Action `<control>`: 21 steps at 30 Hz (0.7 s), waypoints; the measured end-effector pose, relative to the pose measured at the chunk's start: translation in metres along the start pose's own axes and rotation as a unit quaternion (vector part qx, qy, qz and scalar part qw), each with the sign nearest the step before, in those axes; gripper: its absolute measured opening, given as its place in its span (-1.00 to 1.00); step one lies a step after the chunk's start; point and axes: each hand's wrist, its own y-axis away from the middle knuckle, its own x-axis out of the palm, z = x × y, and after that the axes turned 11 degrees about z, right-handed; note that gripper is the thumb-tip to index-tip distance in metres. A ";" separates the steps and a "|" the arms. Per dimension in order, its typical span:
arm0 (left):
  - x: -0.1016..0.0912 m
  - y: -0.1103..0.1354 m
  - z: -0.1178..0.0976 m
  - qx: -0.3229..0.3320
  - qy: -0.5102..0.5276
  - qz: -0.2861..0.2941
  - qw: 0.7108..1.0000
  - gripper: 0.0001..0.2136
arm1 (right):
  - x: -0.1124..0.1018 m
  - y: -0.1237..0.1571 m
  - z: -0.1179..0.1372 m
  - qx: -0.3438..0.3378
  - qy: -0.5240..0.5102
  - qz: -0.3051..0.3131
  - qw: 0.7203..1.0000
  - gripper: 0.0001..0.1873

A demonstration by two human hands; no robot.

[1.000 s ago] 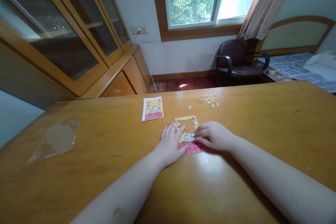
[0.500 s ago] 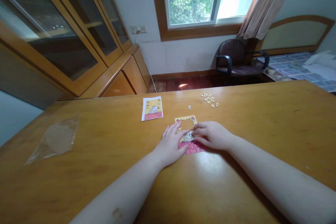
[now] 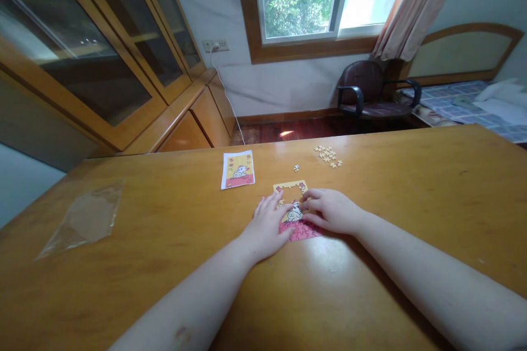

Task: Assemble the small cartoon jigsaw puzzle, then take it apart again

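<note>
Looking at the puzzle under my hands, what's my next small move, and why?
I'd probably reach with the right hand for the lone whitish piece. The puzzle has a gap in its upper part, and that piece lies just beyond it, closer than the cluster of yellow pieces. The left hand rests on the puzzle's left side, so it could steady it.

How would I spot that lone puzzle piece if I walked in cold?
On the big wooden table, find the partly built puzzle with the pink near strip. Beyond its far edge lies the lone piece, whitish, apart from the yellowish loose pieces clustered to its right.
</note>
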 end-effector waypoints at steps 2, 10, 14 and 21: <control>0.000 0.000 0.000 0.001 0.001 -0.001 1.000 -0.53 | 0.000 -0.001 0.000 0.001 -0.002 0.000 1.000 -0.66; 0.003 -0.001 0.003 0.006 0.011 -0.016 1.000 -0.52 | 0.000 -0.001 0.003 0.010 -0.001 -0.007 1.000 -0.64; 0.002 0.000 0.002 0.004 0.008 -0.014 1.000 -0.52 | -0.001 -0.001 0.003 0.008 -0.005 -0.009 1.000 -0.65; 0.002 -0.001 0.002 0.004 0.010 -0.013 1.000 -0.54 | 0.001 -0.002 0.003 0.000 -0.017 -0.007 1.000 -0.66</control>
